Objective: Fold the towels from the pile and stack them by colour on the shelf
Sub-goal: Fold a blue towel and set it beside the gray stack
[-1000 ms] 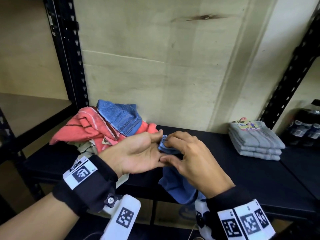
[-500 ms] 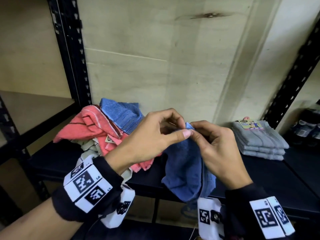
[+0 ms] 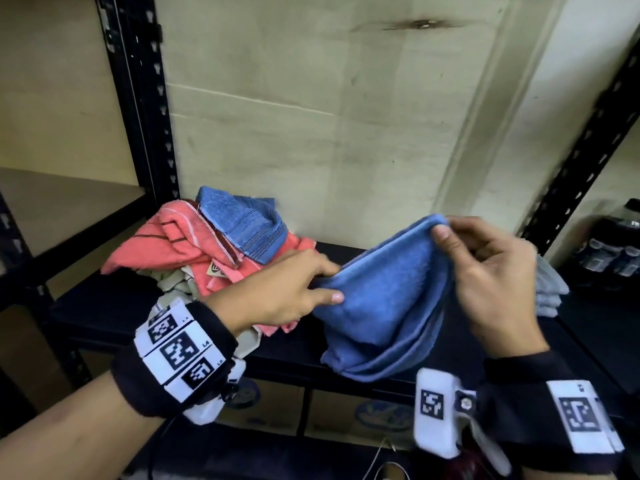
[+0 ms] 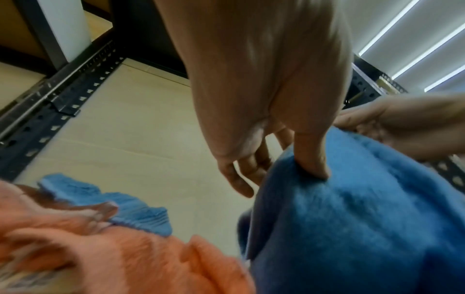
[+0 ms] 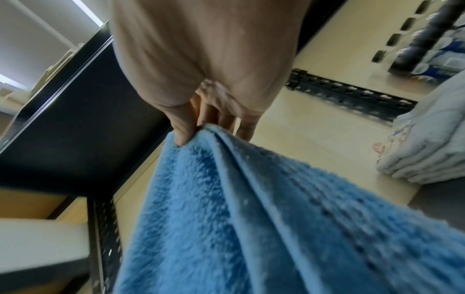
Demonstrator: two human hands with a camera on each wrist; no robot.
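A blue towel (image 3: 388, 299) hangs stretched between both hands above the black shelf (image 3: 284, 355). My left hand (image 3: 294, 292) pinches its left corner between thumb and fingers; the wrist view shows the thumb pressed into the blue towel (image 4: 352, 228). My right hand (image 3: 485, 268) pinches the upper right corner, higher up, with the blue towel (image 5: 239, 218) draping down from it. The unfolded pile (image 3: 207, 251) of coral and blue towels lies at the shelf's left, behind my left hand. Folded grey towels (image 3: 550, 289) are stacked at the right, partly hidden by my right hand.
Black slotted uprights (image 3: 138, 98) frame the shelf bay, with a beige back wall (image 3: 329, 116) behind. Dark bottles (image 3: 616, 247) stand in the neighbouring bay to the right. Cardboard boxes (image 3: 374, 414) sit on the level below.
My hands have drawn apart, left going down-left and right going up-right, spreading the blue towel between them. A second ago both pinched it bunched together.
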